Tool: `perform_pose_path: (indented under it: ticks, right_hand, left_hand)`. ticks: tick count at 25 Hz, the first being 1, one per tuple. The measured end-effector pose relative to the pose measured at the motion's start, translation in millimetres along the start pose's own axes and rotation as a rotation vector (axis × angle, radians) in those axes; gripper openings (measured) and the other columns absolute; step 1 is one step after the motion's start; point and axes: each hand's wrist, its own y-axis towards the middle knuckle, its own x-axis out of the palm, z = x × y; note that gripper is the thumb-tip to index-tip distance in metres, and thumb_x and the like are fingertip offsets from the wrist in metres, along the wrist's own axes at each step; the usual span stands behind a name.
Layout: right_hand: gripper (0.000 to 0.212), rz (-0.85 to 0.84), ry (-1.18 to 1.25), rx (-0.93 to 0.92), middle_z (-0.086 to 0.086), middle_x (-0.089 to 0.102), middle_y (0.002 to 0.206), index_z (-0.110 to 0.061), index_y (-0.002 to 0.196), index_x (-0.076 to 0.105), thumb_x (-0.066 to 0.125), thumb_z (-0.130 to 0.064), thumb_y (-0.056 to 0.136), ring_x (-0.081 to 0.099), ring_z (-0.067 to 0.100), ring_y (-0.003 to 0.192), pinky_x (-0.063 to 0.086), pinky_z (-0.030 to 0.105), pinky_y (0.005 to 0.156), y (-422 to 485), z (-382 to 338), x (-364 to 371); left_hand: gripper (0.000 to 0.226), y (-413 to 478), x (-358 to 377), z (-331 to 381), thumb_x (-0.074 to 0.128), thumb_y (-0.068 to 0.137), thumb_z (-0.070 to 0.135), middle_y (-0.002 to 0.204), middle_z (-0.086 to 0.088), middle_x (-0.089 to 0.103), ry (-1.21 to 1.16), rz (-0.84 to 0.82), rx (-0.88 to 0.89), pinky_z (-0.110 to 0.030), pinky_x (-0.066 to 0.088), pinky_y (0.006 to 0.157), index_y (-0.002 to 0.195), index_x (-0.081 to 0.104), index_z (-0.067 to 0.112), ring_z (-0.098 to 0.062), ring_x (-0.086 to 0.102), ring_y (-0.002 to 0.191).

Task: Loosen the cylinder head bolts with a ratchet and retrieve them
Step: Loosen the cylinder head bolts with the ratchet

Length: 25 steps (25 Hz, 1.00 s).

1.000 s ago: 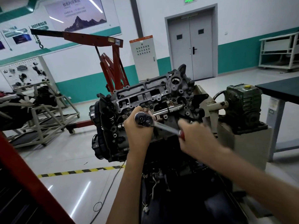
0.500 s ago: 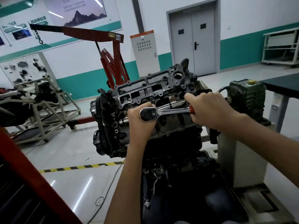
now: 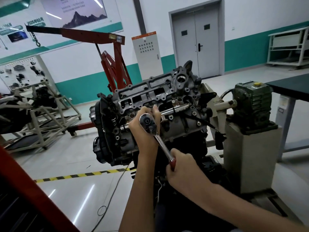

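Note:
A grey cylinder head [image 3: 175, 97] sits tilted on an engine mounted on a stand. A chrome ratchet [image 3: 155, 134] with a red grip is set against the head's front face. My left hand [image 3: 144, 131] wraps behind the ratchet's round head and holds it in place. My right hand [image 3: 181, 169] grips the red handle, which points down and to the right. The bolt and socket under the ratchet head are hidden by my left hand.
A red engine hoist [image 3: 115, 64] stands behind the engine. A green gearbox [image 3: 252, 104] on a grey pedestal sits at the right, next to a dark table [image 3: 291, 86]. A metal frame stand [image 3: 41, 118] is on the left; a cable lies on the floor by yellow-black tape [image 3: 83, 174].
My right hand swung the ratchet handle from pointing right and level down to lower right. My left hand stayed on the ratchet head.

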Motion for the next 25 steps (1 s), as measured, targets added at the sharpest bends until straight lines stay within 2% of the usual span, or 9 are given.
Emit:
perform_pose_path:
  ticks: [4,6,8,11,14,17,20,22,25]
  right_hand:
    - [0.019,0.071,-0.645,-0.267,-0.002,0.042,0.059,-0.021,0.079,0.032,0.050,-0.014,0.081,0.057,0.028,0.062,0.038,0.033,0.058,50,11,-83]
    - [0.020,0.135,-0.786,-0.393,-0.006,0.033,0.052,-0.018,0.078,0.032,0.050,-0.010,0.078,0.048,0.022,0.052,0.030,0.029,0.057,71,0,-116]
    - [0.020,0.143,-0.814,-0.384,-0.005,0.032,0.052,-0.016,0.076,0.031,0.049,-0.008,0.076,0.039,0.020,0.048,0.031,0.030,0.054,75,-7,-118]
    - [0.020,0.133,-0.620,-0.194,0.001,0.047,0.063,-0.019,0.076,0.031,0.050,-0.013,0.080,0.054,0.026,0.061,0.037,0.031,0.056,46,4,-71]
    - [0.017,0.017,-0.092,0.039,0.000,0.050,0.067,-0.019,0.070,0.037,0.051,-0.016,0.078,0.059,0.030,0.074,0.049,0.034,0.063,8,-3,-9]
    - [0.020,0.002,0.074,0.047,0.001,0.051,0.067,-0.022,0.065,0.037,0.051,-0.016,0.078,0.056,0.023,0.063,0.050,0.033,0.061,-2,-5,8]
    - [0.020,0.001,-0.307,-0.115,-0.002,0.043,0.064,-0.021,0.072,0.034,0.052,-0.018,0.080,0.059,0.031,0.069,0.049,0.035,0.064,25,8,-40]
    - [0.018,0.042,-0.635,-0.248,-0.002,0.039,0.061,-0.020,0.080,0.034,0.051,-0.016,0.081,0.059,0.029,0.067,0.047,0.036,0.061,56,10,-88]
    - [0.016,0.120,-0.812,-0.402,-0.003,0.033,0.055,-0.015,0.080,0.035,0.050,-0.011,0.079,0.045,0.023,0.056,0.039,0.033,0.058,83,-6,-123]
  left_hand:
    - [0.053,11,-8,0,0.059,0.087,-0.001,0.047,0.014,0.028,0.228,-0.114,0.189,-0.015,0.024,0.050,0.055,0.028,0.029,0.001,0.026,0.046]
    - [0.050,14,-12,0,0.059,0.087,0.000,0.048,0.013,0.028,0.305,-0.192,0.221,-0.015,0.023,0.049,0.051,0.031,0.022,0.000,0.025,0.047]
    - [0.047,13,-16,1,0.059,0.088,0.004,0.048,0.010,0.029,0.324,-0.169,0.174,-0.020,0.024,0.048,0.051,0.033,0.018,-0.002,0.026,0.048]
    - [0.042,4,-9,0,0.060,0.090,0.009,0.052,0.009,0.032,0.235,0.023,0.050,-0.032,0.030,0.049,0.056,0.035,0.007,-0.009,0.032,0.050]
    - [0.041,2,9,4,0.058,0.094,0.009,0.055,0.004,0.035,0.140,0.116,-0.082,-0.037,0.037,0.052,0.060,0.036,0.011,-0.012,0.036,0.055]
    - [0.047,5,9,-2,0.055,0.092,-0.003,0.048,0.002,0.029,0.129,0.049,0.075,-0.025,0.025,0.044,0.053,0.032,0.012,-0.006,0.027,0.047]
    - [0.050,15,-7,-5,0.054,0.088,-0.003,0.047,0.014,0.027,0.187,-0.131,0.114,-0.013,0.023,0.046,0.048,0.031,0.016,0.000,0.025,0.044]
    - [0.048,22,-15,-4,0.055,0.088,0.001,0.048,0.015,0.026,0.317,-0.259,0.179,-0.012,0.021,0.047,0.050,0.032,0.018,-0.001,0.025,0.044]
    - [0.045,25,-18,-4,0.057,0.087,0.001,0.048,0.010,0.027,0.361,-0.304,0.198,-0.019,0.021,0.047,0.052,0.033,0.015,-0.003,0.025,0.047]
